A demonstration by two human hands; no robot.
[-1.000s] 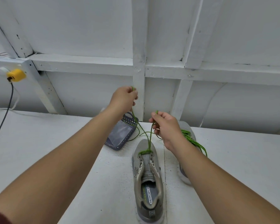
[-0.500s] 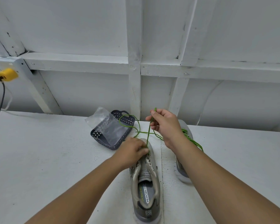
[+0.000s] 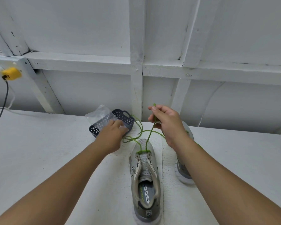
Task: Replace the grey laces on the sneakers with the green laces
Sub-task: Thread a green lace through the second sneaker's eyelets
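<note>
A grey sneaker (image 3: pixel 144 179) lies on the white table, toe pointing away from me. A green lace (image 3: pixel 148 138) is threaded through its lowest eyelets. My right hand (image 3: pixel 166 122) pinches one end of that lace and holds it up above the toe. The lace's other end lies loose in a loop on the table by the toe. My left hand (image 3: pixel 113 133) reaches over the dark basket (image 3: pixel 122 116), fingers spread and relaxed, touching the clear plastic bag (image 3: pixel 101 114) there. A second grey sneaker (image 3: pixel 184 168) lies behind my right forearm, mostly hidden.
A white timber-framed wall stands right behind the table (image 3: pixel 39 151). At the far left a yellow plug (image 3: pixel 10 73) sits on the wall with a dark cable (image 3: pixel 2 108) hanging down to the table.
My left hand let go of its lace end, dropped to the sneaker's toe, then moved left and away onto the basket. My right hand stays up, still pinching the lace.
</note>
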